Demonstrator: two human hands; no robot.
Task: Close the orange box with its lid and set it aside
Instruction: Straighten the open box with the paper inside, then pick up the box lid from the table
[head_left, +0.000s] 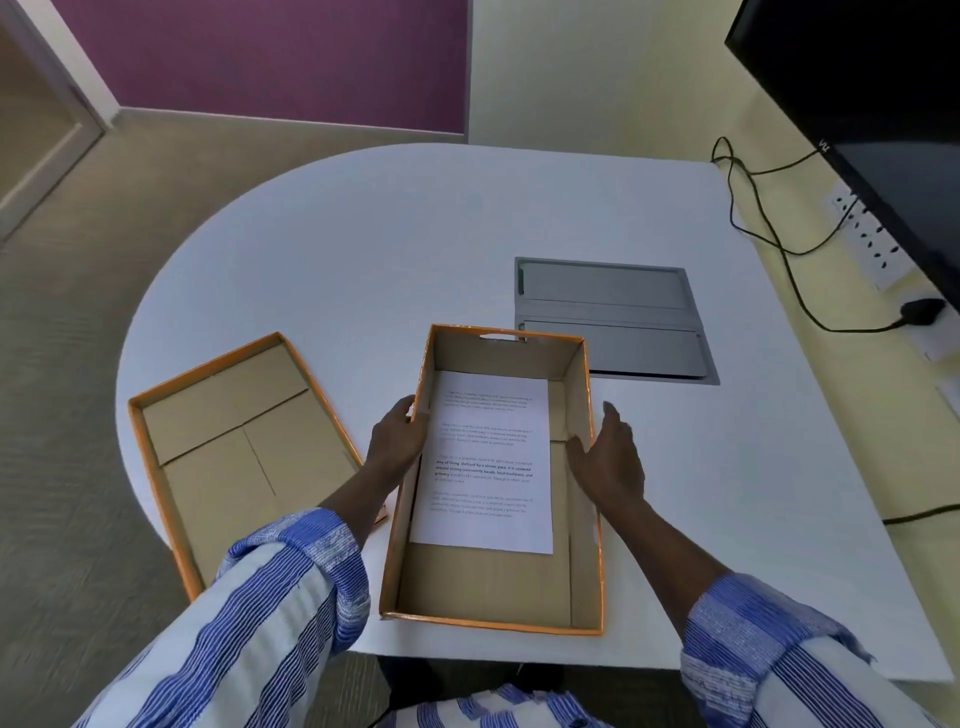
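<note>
The orange box (582, 519) stands open near the table's front edge, brown cardboard inside, with a printed white sheet (485, 462) lying flat on its bottom. Its lid (234, 447) lies upside down to the left, orange rim up, partly over the table edge. My left hand (397, 434) grips the box's left wall, thumb over the rim. My right hand (610, 454) is at the right wall, fingers spread, thumb inside the box against the wall.
A grey metal cable hatch (613, 317) is set into the white table (363, 249) behind the box. Black cables (769, 228) run at the right toward a socket strip (872, 239), under a dark monitor (883, 104).
</note>
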